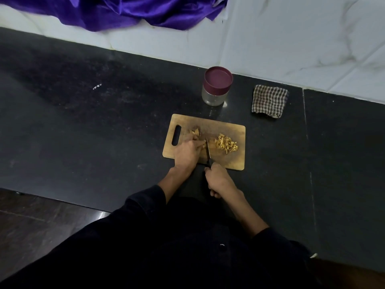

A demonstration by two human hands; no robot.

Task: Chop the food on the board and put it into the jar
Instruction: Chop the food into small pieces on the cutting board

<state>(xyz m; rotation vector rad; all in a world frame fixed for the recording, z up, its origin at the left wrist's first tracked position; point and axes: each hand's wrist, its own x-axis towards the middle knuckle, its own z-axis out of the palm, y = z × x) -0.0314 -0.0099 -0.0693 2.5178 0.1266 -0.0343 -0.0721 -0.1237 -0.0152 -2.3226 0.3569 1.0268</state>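
A person's right hand (218,180) is wrapped around the black handle of a kitchen knife (208,152), the blade pointing away from the body and standing on edge on a wooden chopping board (229,159). The left hand (188,152) lies just left of the blade, fingers bent over and pressing down a piece of yellowish food (201,142), apparently to keep it from sliding and to feed it toward the edge.

To the right of the blade sits a loose heap of chopped pieces (227,143), seemingly pushed aside to keep the cutting area free. A few larger uncut chunks (195,132) wait beyond the left hand, near the board's handle slot, so the chopping looks partly done, with more to go.

The board lies on a dark stone counter (83,122), close to the person's body. Behind it stands a clear glass jar (213,98), upright, with its maroon lid (217,80) on; nothing can be seen inside it, and the lid must come off before any food goes in. Right of the jar lies a folded checked cloth (269,101), within reach, perhaps for wiping. A purple satin fabric (125,11) is draped over the white tiled wall (291,49) at the back.
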